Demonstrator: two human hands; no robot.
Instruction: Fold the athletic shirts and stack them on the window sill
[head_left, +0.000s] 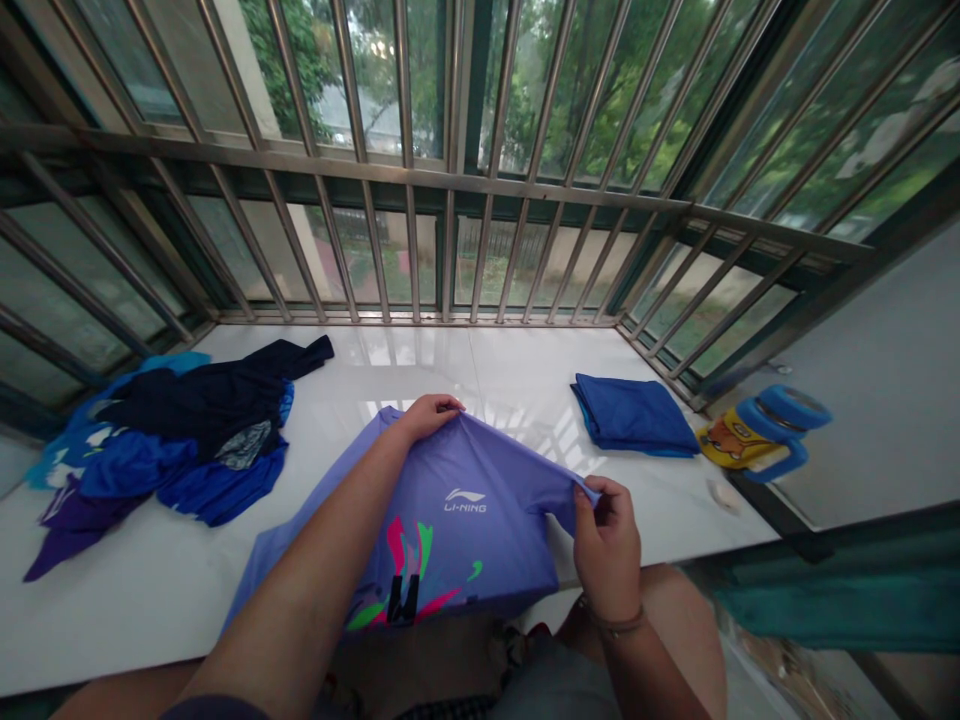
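Note:
A light purple sports shirt point(450, 530) with a white logo and a pink, green and black print lies spread on the white sill point(525, 370), its lower part hanging over the front edge. My left hand point(427, 415) pinches the shirt's far top edge near the middle. My right hand point(607, 545) grips the shirt's right edge and holds it slightly lifted, so the cloth is stretched between both hands.
A loose pile of blue, navy and purple clothes point(172, 440) lies at the left. A folded blue garment point(634, 415) sits at the right. A yellow and blue object point(765, 435) rests at the sill's right end. Metal window bars point(450, 190) close off the back.

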